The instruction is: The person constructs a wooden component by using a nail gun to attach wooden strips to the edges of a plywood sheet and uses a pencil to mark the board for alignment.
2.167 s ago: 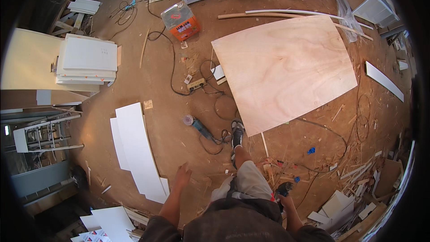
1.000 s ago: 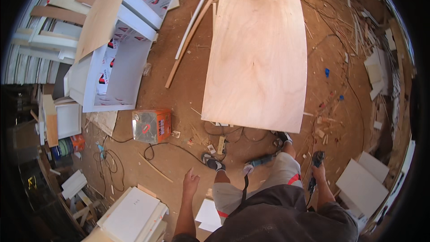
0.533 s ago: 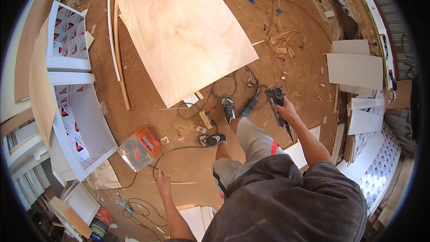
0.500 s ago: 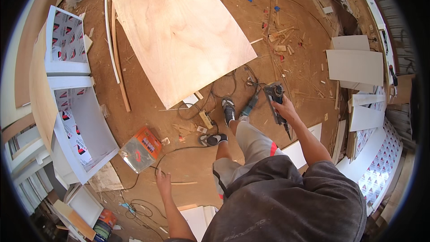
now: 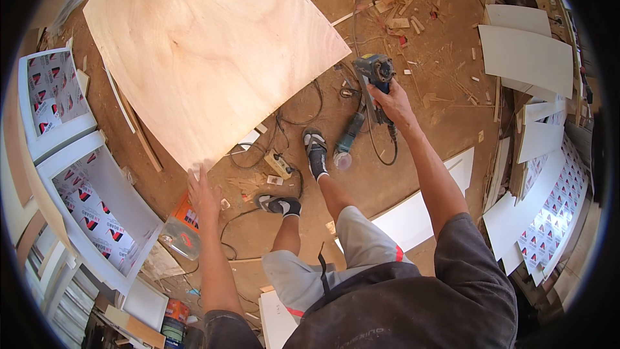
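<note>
I'm watching remotely — R hand [image 5: 392, 101] gripping pwr tool [image 5: 376, 68], L hand [image 5: 204, 195] reaching unclenched at corner of ply panel [image 5: 213, 52].

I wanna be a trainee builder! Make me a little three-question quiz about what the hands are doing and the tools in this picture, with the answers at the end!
1. Pick one: who holds the dark blue-and-black corded power tool?
A) the left hand
B) the right hand
C) nobody, it lies down
2. True or false: the teal, tube-shaped angle grinder lies on the dusty brown floor.
3. Fill in the blank: the left hand is at a ______ of the large, pale, flat plywood sheet.

Key:
1. B, the right hand
2. True
3. corner
</note>
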The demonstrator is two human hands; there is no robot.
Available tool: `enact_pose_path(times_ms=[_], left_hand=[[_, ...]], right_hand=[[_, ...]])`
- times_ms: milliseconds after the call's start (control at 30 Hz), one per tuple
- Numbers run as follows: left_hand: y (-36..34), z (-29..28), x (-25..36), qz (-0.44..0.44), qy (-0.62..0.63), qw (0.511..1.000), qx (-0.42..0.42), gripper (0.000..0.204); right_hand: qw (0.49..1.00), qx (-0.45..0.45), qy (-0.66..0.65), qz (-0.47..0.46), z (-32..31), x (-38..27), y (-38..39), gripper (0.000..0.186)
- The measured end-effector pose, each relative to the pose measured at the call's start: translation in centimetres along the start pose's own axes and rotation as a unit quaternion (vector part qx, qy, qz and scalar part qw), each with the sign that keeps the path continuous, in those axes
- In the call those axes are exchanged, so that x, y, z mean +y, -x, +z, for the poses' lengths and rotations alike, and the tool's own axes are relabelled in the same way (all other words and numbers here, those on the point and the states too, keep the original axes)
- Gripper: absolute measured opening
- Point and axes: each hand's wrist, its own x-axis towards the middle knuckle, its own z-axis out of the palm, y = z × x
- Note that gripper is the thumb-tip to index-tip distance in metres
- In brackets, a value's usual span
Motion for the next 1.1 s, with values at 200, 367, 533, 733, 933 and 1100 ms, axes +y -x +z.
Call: enact_pose_path(times_ms=[200,367,533,733,933,1100], left_hand=[[-2.8,3.0,0.0,-0.044,-0.001,0.999,-0.008,0.087],[-2.7,3.2,0.3,-0.026,0.002,0.999,-0.020,0.085],[-2.9,3.0,0.0,-0.026,0.004,0.999,-0.031,0.084],[-2.8,2.9,0.0,-0.033,0.020,0.998,-0.045,0.084],[-2.9,2.7,-0.4,-0.032,0.020,0.998,-0.047,0.082],[-2.9,2.7,-0.8,-0.047,0.018,0.997,-0.055,0.082]], right_hand=[[1.000,-0.011,-0.020,-0.010,0.6,0.8,-3.8,0.030],[1.000,-0.011,-0.001,-0.007,0.8,1.6,-4.6,0.034],[1.000,-0.012,0.017,-0.017,0.9,2.2,-5.0,0.033],[1.000,-0.022,0.000,0.008,1.6,2.0,-4.1,0.030],[0.999,-0.033,0.013,0.009,4.3,1.2,-2.3,0.032],[0.999,-0.026,0.041,0.002,6.0,0.5,-1.0,0.036]])
